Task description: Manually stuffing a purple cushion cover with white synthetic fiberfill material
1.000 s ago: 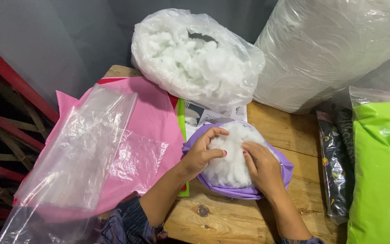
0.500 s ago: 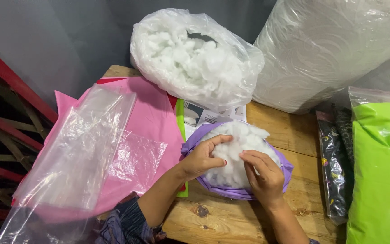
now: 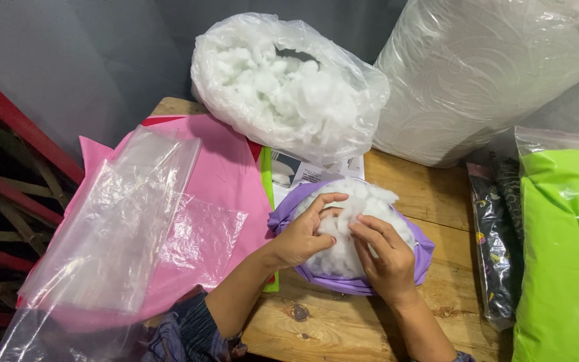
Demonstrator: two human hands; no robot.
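I'm mid-stuffing: my left hand (image 3: 301,236) and right hand (image 3: 384,260) pinch white fluffy fibre filling (image 3: 360,204) mounded in the purple fabric cover (image 3: 415,247) on the wooden table (image 3: 430,194); next I'd tuck it deeper

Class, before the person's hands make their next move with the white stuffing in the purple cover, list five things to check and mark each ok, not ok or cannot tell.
1. Left hand on the white stuffing: ok, fingers pinch it.
2. Right hand on the stuffing: ok, fingers press in.
3. Purple cover open around the stuffing: ok, rim shows at both sides.
4. Cover resting on the wooden table: ok.
5. Bag of spare stuffing open behind: ok.
6. Cover's seams intact underneath: cannot tell, hidden.
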